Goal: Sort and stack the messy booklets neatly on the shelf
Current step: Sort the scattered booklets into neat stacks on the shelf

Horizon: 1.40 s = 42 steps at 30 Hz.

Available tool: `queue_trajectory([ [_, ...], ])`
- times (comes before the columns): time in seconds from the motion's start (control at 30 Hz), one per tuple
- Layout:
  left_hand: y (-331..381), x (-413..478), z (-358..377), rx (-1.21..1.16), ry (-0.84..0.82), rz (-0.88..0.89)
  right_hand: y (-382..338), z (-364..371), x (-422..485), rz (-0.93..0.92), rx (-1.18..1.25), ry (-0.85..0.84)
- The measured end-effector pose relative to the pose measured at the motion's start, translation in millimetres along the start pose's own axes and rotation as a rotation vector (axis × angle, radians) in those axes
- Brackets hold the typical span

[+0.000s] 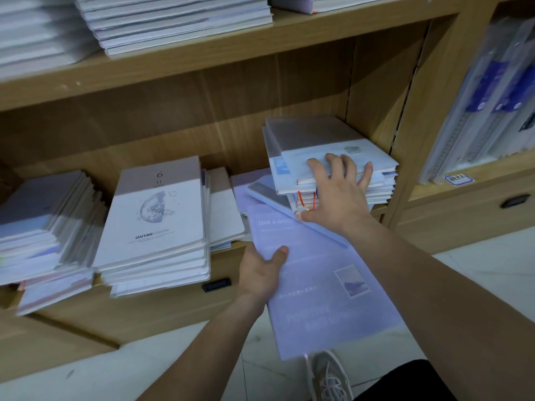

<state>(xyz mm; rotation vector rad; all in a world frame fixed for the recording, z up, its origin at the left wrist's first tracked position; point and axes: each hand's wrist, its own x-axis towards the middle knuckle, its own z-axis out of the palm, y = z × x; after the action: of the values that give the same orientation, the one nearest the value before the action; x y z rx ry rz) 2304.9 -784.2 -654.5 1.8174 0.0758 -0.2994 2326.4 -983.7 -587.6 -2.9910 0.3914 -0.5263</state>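
Head view: left grip (262, 270) pinches lilac booklet (318, 287) at its edge; right grip (338, 195) splayed on stack (315, 137).

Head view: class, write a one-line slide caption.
Left hand holds a lavender booklet; right hand presses on the right-side booklet stack.

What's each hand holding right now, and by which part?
Left hand grips the lavender booklet by its left edge, thumb on the cover. Right hand lies spread on the right-hand stack, fingers on top, thumb at its front.
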Motion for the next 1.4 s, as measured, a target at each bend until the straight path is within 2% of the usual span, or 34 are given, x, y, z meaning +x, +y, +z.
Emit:
queue_trajectory([
  [0.33, 13.4, -31.4, -36.0, 0.130, 0.058, 0.071, -3.1, 0.6, -1.5, 0.012, -0.019, -0.024],
  [0.6, 55.2, -74.7, -98.0, 0.326, 0.101, 0.189, -8.0, -4.5, -9.7, 0.009, -0.041, -0.090],
  [0.7, 75.2, -83.0, -121.0, 0.295, 0.145, 0.248, -10.0, -12.2, -12.5, 0.018, -0.014, -0.145],
  [0.83, 108.1, -84.8, -136.6, 0.226, 0.131, 0.273, -3.4, -32.1, -15.8, 0.036, 0.192, -0.232],
  [1.0, 133.9, -86.6, -141.6, 0.143, 0.062, 0.290, 11.6, -62.6, -29.2, 0.083, 0.667, -0.117],
  [1.13, 141.6, -83.2, -148.9, 0.032, 0.037, 0.299, 15.3, -73.4, -36.2, 0.039, 0.727, -0.117],
  [1.4, 155.0, -55.5, -122.2, -0.185, -0.002, 0.230, -3.4, -81.7, -39.7, -0.018, 0.949, -0.263],
])
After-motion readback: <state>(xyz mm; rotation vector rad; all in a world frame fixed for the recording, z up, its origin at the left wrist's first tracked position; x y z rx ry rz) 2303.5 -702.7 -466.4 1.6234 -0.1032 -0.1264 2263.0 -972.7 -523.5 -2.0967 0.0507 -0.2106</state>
